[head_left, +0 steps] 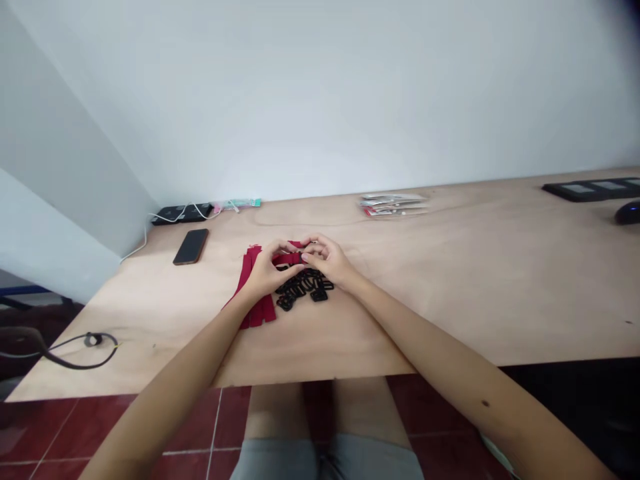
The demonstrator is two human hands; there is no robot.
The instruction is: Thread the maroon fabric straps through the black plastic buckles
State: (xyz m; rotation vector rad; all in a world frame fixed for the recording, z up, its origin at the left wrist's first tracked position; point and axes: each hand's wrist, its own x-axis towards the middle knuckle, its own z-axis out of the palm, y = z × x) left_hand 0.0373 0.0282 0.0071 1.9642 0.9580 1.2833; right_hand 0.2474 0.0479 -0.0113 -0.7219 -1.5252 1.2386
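My left hand and my right hand meet over the middle of a wooden table. Both pinch a short red strap held between them, with a small black buckle at the fingertips of the right hand. Under the left hand lies a bundle of red straps. A heap of black plastic buckles lies on the table just below both hands.
A black phone lies to the left. Behind it sit a black power strip with white cables and a teal packet. Flat packets lie at the back. A keyboard and mouse are far right; a black cable front left.
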